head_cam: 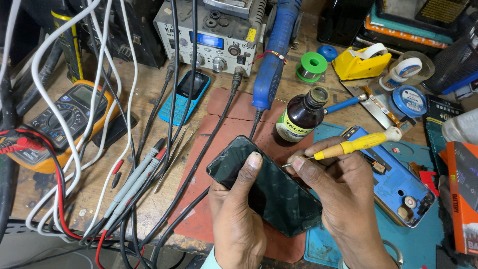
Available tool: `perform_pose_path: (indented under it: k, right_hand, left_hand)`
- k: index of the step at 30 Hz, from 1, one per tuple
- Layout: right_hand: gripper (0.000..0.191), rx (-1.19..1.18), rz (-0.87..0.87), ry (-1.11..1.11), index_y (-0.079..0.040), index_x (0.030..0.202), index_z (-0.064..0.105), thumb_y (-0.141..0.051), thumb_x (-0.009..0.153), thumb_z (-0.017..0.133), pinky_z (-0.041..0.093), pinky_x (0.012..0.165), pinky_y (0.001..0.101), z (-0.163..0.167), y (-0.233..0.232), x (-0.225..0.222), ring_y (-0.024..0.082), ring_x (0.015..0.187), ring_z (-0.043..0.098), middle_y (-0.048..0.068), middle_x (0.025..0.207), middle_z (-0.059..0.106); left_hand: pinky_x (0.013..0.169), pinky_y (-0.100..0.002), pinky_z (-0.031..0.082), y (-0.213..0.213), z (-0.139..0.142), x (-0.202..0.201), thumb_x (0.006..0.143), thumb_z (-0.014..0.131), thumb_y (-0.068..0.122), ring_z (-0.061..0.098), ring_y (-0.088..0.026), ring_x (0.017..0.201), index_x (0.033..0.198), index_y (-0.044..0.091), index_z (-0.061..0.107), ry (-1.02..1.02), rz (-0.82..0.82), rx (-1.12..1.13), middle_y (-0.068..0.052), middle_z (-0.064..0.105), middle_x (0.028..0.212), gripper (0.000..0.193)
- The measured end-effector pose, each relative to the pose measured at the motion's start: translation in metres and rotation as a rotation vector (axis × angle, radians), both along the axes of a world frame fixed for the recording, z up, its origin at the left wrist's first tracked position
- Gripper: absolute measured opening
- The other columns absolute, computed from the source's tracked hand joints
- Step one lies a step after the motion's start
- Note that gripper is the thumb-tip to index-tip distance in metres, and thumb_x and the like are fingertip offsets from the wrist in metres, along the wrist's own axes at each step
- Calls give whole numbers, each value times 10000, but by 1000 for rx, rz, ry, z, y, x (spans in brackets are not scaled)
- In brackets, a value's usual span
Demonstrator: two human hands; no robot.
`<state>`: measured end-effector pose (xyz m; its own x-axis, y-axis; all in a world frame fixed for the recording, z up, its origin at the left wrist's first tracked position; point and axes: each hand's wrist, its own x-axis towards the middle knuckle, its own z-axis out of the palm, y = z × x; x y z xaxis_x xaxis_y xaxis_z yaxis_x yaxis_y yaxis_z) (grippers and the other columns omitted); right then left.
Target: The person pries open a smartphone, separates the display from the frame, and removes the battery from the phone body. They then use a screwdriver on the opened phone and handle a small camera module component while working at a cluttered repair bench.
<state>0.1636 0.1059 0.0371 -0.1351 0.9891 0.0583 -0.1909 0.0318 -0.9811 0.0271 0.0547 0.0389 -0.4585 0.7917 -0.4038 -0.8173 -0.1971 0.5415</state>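
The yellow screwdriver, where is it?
In the head view, the yellow screwdriver is in the right hand, right of centre, its tip by the black phone.

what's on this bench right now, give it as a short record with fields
setting: cluttered repair bench with a red mat and a teal mat
left hand: grips a black phone, thumb on its dark glass
right hand: holds a yellow screwdriver, tip at the phone's upper edge
beside right hand: opened blue phone on the teal mat
behind phone: brown bottle, upright
left side: yellow multimeter, tangled cables
back: blue keypad phone, yellow tape dispenser
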Motion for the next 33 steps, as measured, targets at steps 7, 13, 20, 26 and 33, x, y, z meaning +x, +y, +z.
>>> perform_pose_path:
  k: [7,13,20,26,33]
  right_hand:
    - [197,-6,0,11,32,1075,611,31,905,712,631,797,326,0,0,0,202,854,748,178,936,746]
    - [194,-1,3,12,28,1071,611,28,905,712,630,795,326,-1,0,0,203,853,750,181,936,748]
    - [189,8,-6,20,21,1065,610,48,906,709,629,804,333,-2,0,3,212,853,751,172,941,741]
    - [177,192,-73,80,29,1120,589,72,982,690,643,860,390,1,-13,6,237,881,737,183,999,716]
    - [92,300,-264,91,21,1167,576,32,1097,635,654,783,439,20,-22,14,283,899,736,187,1022,678]
  left_hand:
    - [747,-321,574,-1,1,0,803,818,106,708,-151,793,1000,38,746,-4,-9,-12,-45,762,890,220]
    - [755,-311,572,0,1,0,805,816,101,708,-147,797,993,35,745,4,-4,-4,-44,766,887,212]
    - [707,-314,574,-2,3,1,814,809,104,695,-146,754,994,34,733,4,-8,28,-37,743,862,207]
    - [696,-298,551,-2,7,7,834,816,99,676,-137,762,1030,37,709,-22,10,150,-26,720,884,232]
    - [753,-289,538,-1,5,7,836,809,94,675,-121,805,1051,45,708,-38,-20,151,-6,720,903,243]
